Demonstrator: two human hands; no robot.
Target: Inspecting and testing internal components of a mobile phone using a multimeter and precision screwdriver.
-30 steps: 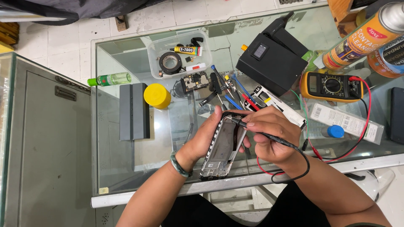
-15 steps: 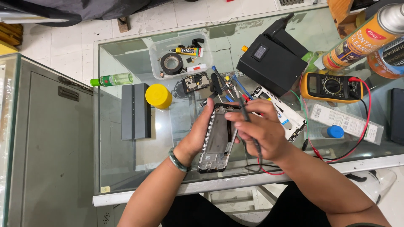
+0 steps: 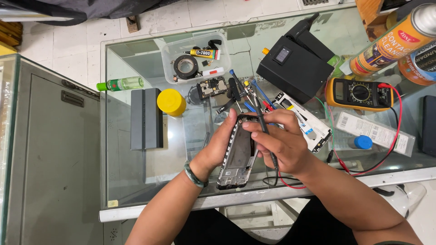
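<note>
Two hands meet over the glass counter [image 3: 136,181] in the head view. The left hand [image 3: 217,152] is wrapped around an opened phone frame [image 3: 238,156], back cover off, holding it tilted above the glass near the front edge; its grip is closed on the frame's left side, fingertips hooked over the top corner. The right hand [image 3: 279,143] is closed around a black multimeter probe [image 3: 264,131], pencil-fashion, with the tip down at the frame's upper right edge. Whether the tip actually touches a contact I cannot tell.

From the phone, the yellow multimeter [image 3: 361,94] lies at 2 o'clock, well apart, and its red lead [image 3: 395,131] loops along the counter back to beneath the right hand. A loose circuit board [image 3: 212,87] and a cluster of small screwdrivers [image 3: 247,93] lie at 12 o'clock, a yellow cap [image 3: 171,102] at 10 o'clock, a clear plastic tray [image 3: 195,61] with a tape roll at 11 o'clock.

Risks, as I judge them: the frame is carried in the air by one hand only, so a hard push from the probe could twist it out of the hold and drop it onto glass. A slipping tip could bridge neighbouring contacts or scratch the board. The slack leads near the counter's edge could snag on the wrist and drag the meter.
</note>
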